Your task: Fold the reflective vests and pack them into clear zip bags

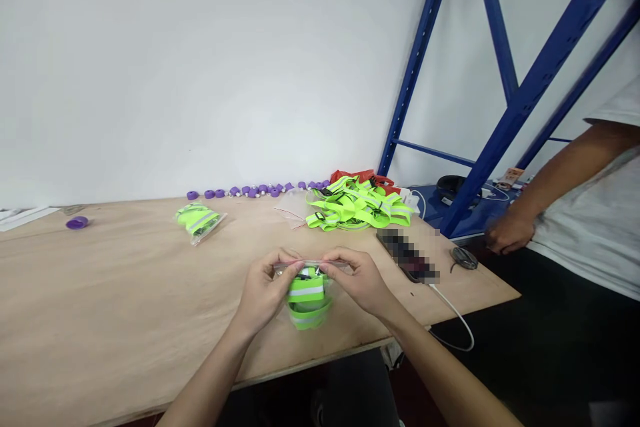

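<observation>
Bare wood table (pixel 125 307), pale grain, pushed up to a plain white wall (pixel 200 67). Blue metal rack (pixel 517 90) at right, dark headphones (pixel 453 188) on its blue shelf. Clear bag (pixel 307 293) with folded neon strap is near the front edge, mid-table; left hand (pixel 263 287) and right hand (pixel 367 280) both pinched on its top edge, thumbs against fingers. Second filled bag (pixel 199 219) lies further back, left. Purple caps (pixel 275 191) line the wall side, purple cup (pixel 77 222) far left. Strap pile (pixel 367 203) back right, red plastic (pixel 345 175) behind it. Phone (pixel 403 255) on white cable (pixel 457 317) near the right end. Another person (pixel 590 187) stands beyond that end.
</observation>
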